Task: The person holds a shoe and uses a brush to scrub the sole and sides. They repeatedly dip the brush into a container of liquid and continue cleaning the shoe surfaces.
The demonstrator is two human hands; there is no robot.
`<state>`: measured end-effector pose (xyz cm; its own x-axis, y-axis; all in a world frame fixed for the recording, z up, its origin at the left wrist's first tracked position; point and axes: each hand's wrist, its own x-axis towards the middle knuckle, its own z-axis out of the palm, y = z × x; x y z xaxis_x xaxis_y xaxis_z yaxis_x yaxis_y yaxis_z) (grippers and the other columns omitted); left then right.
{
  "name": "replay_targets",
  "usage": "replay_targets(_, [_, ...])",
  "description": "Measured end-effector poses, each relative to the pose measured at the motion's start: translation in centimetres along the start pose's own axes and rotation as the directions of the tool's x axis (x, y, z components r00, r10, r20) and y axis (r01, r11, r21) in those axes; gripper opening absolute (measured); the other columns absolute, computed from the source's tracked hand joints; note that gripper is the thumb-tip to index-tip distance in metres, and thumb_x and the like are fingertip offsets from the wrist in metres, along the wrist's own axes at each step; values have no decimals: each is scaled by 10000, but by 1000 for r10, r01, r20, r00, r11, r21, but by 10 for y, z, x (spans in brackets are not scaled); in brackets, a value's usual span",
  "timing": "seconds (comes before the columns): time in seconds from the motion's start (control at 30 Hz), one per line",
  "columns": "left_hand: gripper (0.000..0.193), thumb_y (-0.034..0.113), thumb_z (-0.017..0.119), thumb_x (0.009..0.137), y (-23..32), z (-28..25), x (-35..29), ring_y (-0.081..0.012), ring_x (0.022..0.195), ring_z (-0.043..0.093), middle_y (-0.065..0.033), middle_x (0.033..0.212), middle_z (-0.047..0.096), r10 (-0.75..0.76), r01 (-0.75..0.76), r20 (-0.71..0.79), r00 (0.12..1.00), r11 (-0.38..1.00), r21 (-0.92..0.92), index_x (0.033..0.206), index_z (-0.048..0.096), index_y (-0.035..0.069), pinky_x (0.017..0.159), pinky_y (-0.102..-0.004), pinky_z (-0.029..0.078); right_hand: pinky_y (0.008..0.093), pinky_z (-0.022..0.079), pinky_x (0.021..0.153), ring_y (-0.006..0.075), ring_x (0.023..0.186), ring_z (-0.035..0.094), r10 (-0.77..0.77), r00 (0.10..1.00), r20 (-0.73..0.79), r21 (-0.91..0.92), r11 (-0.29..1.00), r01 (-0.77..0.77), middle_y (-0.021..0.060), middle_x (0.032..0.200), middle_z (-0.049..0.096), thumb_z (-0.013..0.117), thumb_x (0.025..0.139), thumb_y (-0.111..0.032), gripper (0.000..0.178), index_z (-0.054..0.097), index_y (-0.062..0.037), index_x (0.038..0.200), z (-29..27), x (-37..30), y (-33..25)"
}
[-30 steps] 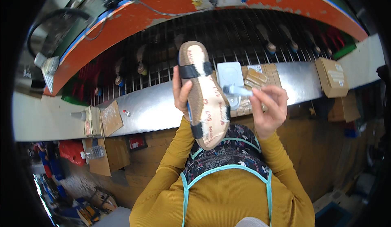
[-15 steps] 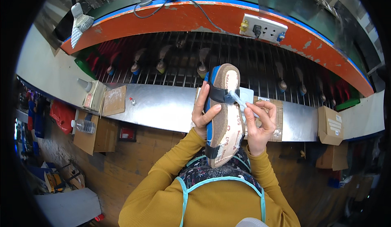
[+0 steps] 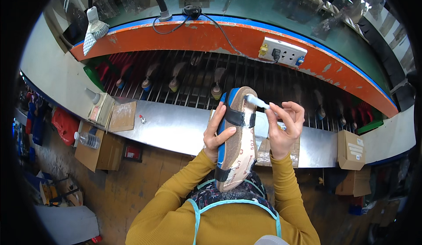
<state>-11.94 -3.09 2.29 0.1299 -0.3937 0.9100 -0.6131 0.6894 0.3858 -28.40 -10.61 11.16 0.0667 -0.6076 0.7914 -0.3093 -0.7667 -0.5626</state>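
Observation:
A shoe on its last (image 3: 241,150) is held sole side up in front of me, toe pointing away. Its underside has a pale insole board with a brown rim, blue sides and black straps folded over it. My left hand (image 3: 215,133) is closed around its left side, thumb on the rim. In my right hand (image 3: 286,128) a small pale-handled brush (image 3: 258,102) is pinched between thumb and fingers. The brush's tip touches the underside near the toe. Behind the shoe, a pale container (image 3: 262,124) is partly hidden on a cardboard sheet (image 3: 290,155).
A metal ledge (image 3: 169,130) runs across, with a rack of metal bars (image 3: 198,75) holding several shoes behind it. An orange beam carries a power strip (image 3: 283,51). A white brush (image 3: 93,30) hangs at left. Cardboard boxes (image 3: 351,150) stand at both ends.
The brush has moved from the strap at mid-shoe up to the toe end. In the picture, the shoe sits slightly lower and further left, and the background has shifted with the head.

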Motion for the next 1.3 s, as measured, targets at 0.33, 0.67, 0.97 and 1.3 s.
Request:
replay_targets(0.33, [458,111,796,703,6,-9,27,-464,1273,475,-238,1392,475,-31,31,-1,1000,999,-13,1117,627,211,1035,-507,445,290,333,771,110,715,541,-46,970,240,-8,999,50,10,902,587,840,695,-150,232,780,-137,919,-21,10,11])
replay_targets(0.67, [529,182,788,769,-3,-9,14,-481,1315,408,-320,1450,339,-2,5,64,998,999,-48,1236,540,168,1013,-499,466,282,332,756,88,645,518,-25,938,346,109,994,-13,9,870,596,824,710,-136,188,773,-98,887,-23,11,17])
replay_targets(0.97, [508,160,819,704,3,-4,18,-457,1313,428,-259,1434,415,-97,97,4,995,991,-96,1161,598,189,1060,-508,423,283,339,741,100,651,522,-125,880,459,234,972,17,21,892,616,823,698,-115,188,773,-103,879,-37,16,18])
replay_targets(1.3, [638,319,808,760,-17,1,20,-446,1281,461,-306,1445,340,71,-65,-75,995,995,77,1283,477,163,974,-477,518,239,404,624,89,643,536,119,904,411,178,962,-208,54,933,590,780,764,-74,156,761,-48,916,-46,-30,-6])
